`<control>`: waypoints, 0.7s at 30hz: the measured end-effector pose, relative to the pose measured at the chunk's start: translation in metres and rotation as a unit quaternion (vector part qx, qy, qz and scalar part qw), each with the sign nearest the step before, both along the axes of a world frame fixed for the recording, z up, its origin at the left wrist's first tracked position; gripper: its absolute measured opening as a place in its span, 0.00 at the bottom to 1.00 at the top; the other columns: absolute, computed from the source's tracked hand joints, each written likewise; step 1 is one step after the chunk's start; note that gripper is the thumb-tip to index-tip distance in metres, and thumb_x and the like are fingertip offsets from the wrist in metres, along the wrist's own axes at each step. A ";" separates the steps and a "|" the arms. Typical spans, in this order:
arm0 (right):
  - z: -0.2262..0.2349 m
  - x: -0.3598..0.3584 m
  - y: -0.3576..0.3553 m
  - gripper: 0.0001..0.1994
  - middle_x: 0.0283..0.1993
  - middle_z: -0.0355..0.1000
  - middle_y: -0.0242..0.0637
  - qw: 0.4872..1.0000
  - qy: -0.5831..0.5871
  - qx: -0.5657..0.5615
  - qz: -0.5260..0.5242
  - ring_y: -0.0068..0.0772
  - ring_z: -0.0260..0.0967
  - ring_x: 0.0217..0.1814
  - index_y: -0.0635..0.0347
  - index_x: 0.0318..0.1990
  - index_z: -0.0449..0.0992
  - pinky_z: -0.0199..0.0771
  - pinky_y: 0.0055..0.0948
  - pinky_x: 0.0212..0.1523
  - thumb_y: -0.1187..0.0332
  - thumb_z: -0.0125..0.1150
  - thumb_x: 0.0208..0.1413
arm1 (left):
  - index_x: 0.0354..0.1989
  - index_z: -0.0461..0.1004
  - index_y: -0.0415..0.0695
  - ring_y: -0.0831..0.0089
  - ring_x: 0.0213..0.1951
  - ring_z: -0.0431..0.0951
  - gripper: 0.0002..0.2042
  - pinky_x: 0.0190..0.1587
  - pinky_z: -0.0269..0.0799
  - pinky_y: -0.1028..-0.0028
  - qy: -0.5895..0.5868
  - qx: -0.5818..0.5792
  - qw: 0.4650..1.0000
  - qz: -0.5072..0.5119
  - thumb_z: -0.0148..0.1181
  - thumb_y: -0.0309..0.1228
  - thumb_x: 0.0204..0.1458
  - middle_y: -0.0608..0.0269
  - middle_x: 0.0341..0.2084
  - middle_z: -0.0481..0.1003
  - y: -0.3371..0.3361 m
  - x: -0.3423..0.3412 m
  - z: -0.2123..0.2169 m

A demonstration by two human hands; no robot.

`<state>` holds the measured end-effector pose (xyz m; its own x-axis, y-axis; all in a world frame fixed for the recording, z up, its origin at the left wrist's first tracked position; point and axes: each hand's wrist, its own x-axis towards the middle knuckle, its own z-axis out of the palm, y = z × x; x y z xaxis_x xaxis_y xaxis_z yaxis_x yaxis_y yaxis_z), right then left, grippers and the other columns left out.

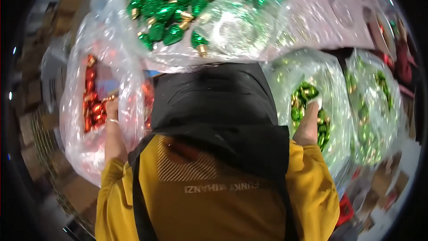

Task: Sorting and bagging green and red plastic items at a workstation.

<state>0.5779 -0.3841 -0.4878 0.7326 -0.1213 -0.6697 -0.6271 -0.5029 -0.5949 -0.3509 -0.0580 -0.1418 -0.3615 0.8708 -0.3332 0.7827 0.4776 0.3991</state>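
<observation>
Green bulbs sit in a clear bag on the right; the right hand digs in, fingers hidden. The left hand reaches among red bulbs, grip unclear. Picking looks underway; next comes a firm grab.

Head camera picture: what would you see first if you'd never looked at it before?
First, the big clear bag of shiny green bulbs at the top. Then the yellow top with a black scarf in the middle. The left hand reaches into a bag of red bulbs, and the right hand digs into another bag of green bulbs.
</observation>
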 end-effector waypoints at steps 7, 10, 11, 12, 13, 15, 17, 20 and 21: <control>0.199 -0.091 0.014 0.18 0.29 0.69 0.28 0.954 0.177 0.240 0.024 0.24 0.64 0.29 0.50 0.35 0.73 0.65 0.25 0.24 0.47 0.61 0.50 | 0.49 0.69 0.37 0.72 0.36 0.74 0.21 0.40 0.70 0.75 -0.223 0.229 0.945 0.066 0.59 0.29 0.46 0.62 0.37 0.75 -0.020 0.039 0.077; 0.289 -0.115 0.024 0.19 0.32 0.71 0.29 0.957 0.121 0.192 0.181 0.25 0.66 0.31 0.52 0.41 0.73 0.65 0.26 0.26 0.48 0.60 0.51 | 0.48 0.70 0.37 0.79 0.30 0.72 0.18 0.35 0.68 0.81 -0.245 0.355 0.897 -0.096 0.60 0.30 0.48 0.66 0.31 0.74 -0.005 0.193 0.168; 0.305 -0.123 0.034 0.19 0.32 0.71 0.30 0.952 0.036 0.210 0.219 0.26 0.66 0.32 0.52 0.44 0.73 0.65 0.27 0.26 0.49 0.60 0.52 | 0.47 0.71 0.38 0.78 0.33 0.73 0.18 0.36 0.69 0.80 -0.245 0.298 0.911 -0.147 0.62 0.31 0.48 0.65 0.33 0.74 0.010 0.217 0.171; 0.323 -0.132 0.047 0.20 0.33 0.71 0.30 0.939 -0.050 0.225 0.256 0.27 0.67 0.33 0.53 0.46 0.73 0.65 0.28 0.27 0.50 0.60 0.53 | 0.46 0.71 0.40 0.77 0.36 0.74 0.17 0.38 0.69 0.79 -0.244 0.240 0.918 -0.198 0.63 0.31 0.48 0.64 0.35 0.74 0.024 0.240 0.170; 0.356 -0.150 0.076 0.23 0.36 0.72 0.33 0.902 -0.125 0.308 0.276 0.27 0.68 0.35 0.57 0.49 0.71 0.69 0.28 0.32 0.50 0.59 0.54 | 0.44 0.73 0.40 0.79 0.36 0.73 0.14 0.37 0.70 0.78 -0.277 0.280 0.883 -0.255 0.63 0.32 0.50 0.66 0.33 0.75 0.030 0.281 0.157; 0.422 -0.194 0.144 0.27 0.41 0.71 0.37 0.808 -0.254 0.425 0.319 0.26 0.69 0.38 0.62 0.53 0.67 0.72 0.29 0.39 0.50 0.59 0.54 | 0.44 0.72 0.39 0.70 0.33 0.77 0.16 0.35 0.71 0.72 -0.214 0.249 0.884 -0.333 0.61 0.35 0.50 0.56 0.30 0.76 0.041 0.349 0.150; 0.460 -0.228 0.193 0.30 0.46 0.70 0.41 0.729 -0.356 0.449 0.376 0.29 0.69 0.42 0.63 0.55 0.66 0.72 0.31 0.44 0.52 0.63 0.50 | 0.45 0.71 0.39 0.62 0.31 0.77 0.18 0.34 0.71 0.67 -0.084 0.346 0.797 -0.488 0.61 0.39 0.51 0.50 0.30 0.76 0.050 0.384 0.119; 0.525 -0.275 0.257 0.35 0.49 0.69 0.45 0.609 -0.489 0.352 0.515 0.34 0.68 0.51 0.64 0.54 0.66 0.70 0.34 0.50 0.55 0.72 0.40 | 0.44 0.70 0.39 0.57 0.32 0.77 0.20 0.33 0.70 0.62 0.009 0.333 0.744 -0.579 0.61 0.41 0.49 0.48 0.28 0.75 0.056 0.403 0.102; 0.530 -0.280 0.275 0.36 0.50 0.69 0.47 0.600 -0.462 0.350 0.551 0.38 0.69 0.52 0.64 0.54 0.66 0.70 0.34 0.51 0.54 0.71 0.39 | 0.43 0.70 0.38 0.57 0.32 0.77 0.20 0.32 0.70 0.61 0.040 0.309 0.738 -0.599 0.61 0.41 0.48 0.49 0.28 0.75 0.054 0.406 0.100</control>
